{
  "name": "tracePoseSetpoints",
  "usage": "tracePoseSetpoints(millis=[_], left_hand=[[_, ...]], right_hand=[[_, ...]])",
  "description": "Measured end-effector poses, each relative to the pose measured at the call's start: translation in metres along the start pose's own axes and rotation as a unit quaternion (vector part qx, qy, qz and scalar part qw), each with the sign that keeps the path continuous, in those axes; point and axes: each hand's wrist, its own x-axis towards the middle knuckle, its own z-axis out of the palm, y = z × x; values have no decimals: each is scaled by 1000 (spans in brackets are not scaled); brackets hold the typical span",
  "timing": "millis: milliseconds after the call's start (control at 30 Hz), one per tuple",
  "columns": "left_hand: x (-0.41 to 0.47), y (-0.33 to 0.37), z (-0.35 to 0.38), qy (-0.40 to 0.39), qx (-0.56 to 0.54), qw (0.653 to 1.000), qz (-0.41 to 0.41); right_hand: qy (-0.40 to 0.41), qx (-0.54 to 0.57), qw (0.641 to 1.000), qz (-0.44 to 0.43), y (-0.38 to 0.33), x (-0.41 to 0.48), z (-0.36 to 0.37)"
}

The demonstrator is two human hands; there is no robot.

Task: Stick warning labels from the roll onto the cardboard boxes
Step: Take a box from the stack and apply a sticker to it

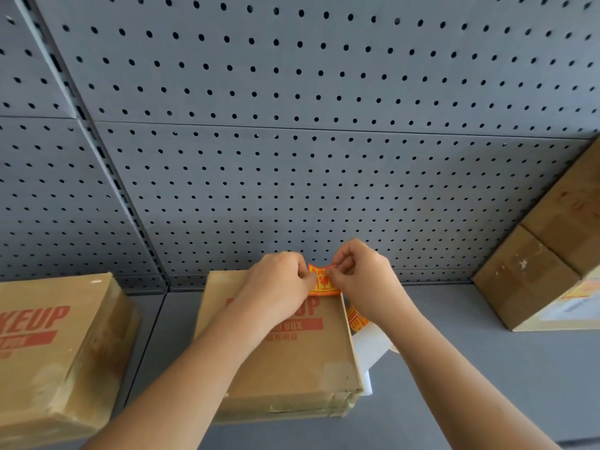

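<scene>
A flat cardboard box [292,358] with red print lies on the grey shelf in front of me. Over its far right corner, an orange and yellow warning label [321,280] is pinched between both hands. My left hand [279,280] grips the label's left edge, and my right hand [360,274] pinches its upper right corner. The label strip [355,318] trails down beside the box's right edge, with white backing paper [370,349] below it. My right forearm hides the rest of the roll.
A second printed cardboard box [55,352] sits at the left. Stacked boxes [545,264] stand at the right, the lower one bearing an orange label. A grey pegboard wall [292,157] rises behind the grey shelf [454,368].
</scene>
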Motion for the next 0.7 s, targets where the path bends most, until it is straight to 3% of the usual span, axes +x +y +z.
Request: tracePoseSetpoints(millis=[400,700], left_hand=[[11,7,4,-27,103,994,-12],[8,-6,9,39,143,989,31]], right_hand=[[-10,-120,992,-26,-4,6,5],[-55,71,992,92,15,-7,17]])
